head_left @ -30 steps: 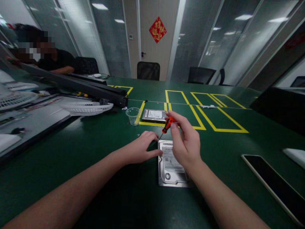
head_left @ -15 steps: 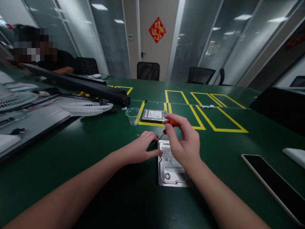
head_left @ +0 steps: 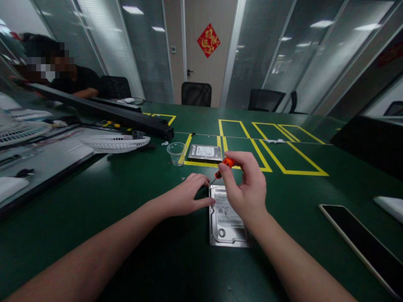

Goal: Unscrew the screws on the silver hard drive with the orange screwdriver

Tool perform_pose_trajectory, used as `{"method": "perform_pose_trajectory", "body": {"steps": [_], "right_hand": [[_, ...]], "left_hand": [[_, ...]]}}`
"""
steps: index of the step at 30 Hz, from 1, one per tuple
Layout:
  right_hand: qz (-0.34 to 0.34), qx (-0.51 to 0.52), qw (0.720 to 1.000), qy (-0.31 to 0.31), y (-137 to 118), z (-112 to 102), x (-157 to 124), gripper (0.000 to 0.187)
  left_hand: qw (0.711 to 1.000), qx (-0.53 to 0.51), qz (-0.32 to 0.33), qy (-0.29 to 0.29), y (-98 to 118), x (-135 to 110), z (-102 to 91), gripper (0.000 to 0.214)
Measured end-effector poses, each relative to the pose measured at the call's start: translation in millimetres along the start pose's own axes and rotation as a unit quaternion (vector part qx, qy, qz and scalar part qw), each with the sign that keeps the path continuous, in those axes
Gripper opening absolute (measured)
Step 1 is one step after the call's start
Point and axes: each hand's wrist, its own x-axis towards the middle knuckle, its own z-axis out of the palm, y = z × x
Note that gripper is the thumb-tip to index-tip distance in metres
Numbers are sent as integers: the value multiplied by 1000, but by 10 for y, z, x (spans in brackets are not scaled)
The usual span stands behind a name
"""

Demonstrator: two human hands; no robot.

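- Near HDD (head_left: pixel 220 214): flat on dark green tabletop (head_left: pixel 151 260), label side up, long axis running near to far; R part hidden under R hand.
- R hand (head_left: pixel 247 184): grip clamped on orange/black screwdriver (head_left: pixel 228 162), thumb and fingertips around the handle. Hand sits above far half of near HDD.
- Screwdriver: tilted, handle up and R, thin shaft down and L. Tip at far L corner of near HDD; exact contact pt. too small to tell.
- L hand (head_left: pixel 190 195): grip apart, thumb spread from fingers. Thumb on L edge of near HDD; fingertips at far L corner, next to screwdriver tip.
- Small metal bits (head_left: pixel 182 179): on tabletop, just beyond L hand; type unclear.
- Far HDD (head_left: pixel 205 152): label up, lying crosswise inside yellow tape outline (head_left: pixel 305 172), beyond near HDD.
- Clear plastic cup (head_left: pixel 176 153): upright, just L of far HDD; tape strip visible thru wall.
- Smartphone (head_left: pixel 355 239): near R, dark screen up, well apart from R hand.
- White slotted plastic part (head_left: pixel 115 143): L side, near end of long black bar (head_left: pixel 126 115).
- Co-worker (head_left: pixel 85 79): far L, dark top, behind bar.
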Motion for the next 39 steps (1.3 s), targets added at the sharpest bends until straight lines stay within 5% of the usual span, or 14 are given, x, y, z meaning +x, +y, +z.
{"method": "perform_pose_trajectory", "body": {"steps": [9, 24, 30, 39], "right_hand": [[74, 78, 994, -27, -20, -18, -60, 31], [15, 17, 999, -26, -27, -12, -6, 23], [43, 48, 997, -40, -51, -42, -5, 37], [49, 48, 998, 15, 18, 16, -30, 19]], "left_hand": [[1000, -3, 13, 2, -12, -4, 2, 34], [1000, -3, 13, 6, -22, -11, 3, 36], [1000, 2, 15, 4, -11, -6, 0, 33], [1000, 3, 8, -5, -9, -8, -10, 36]]}}
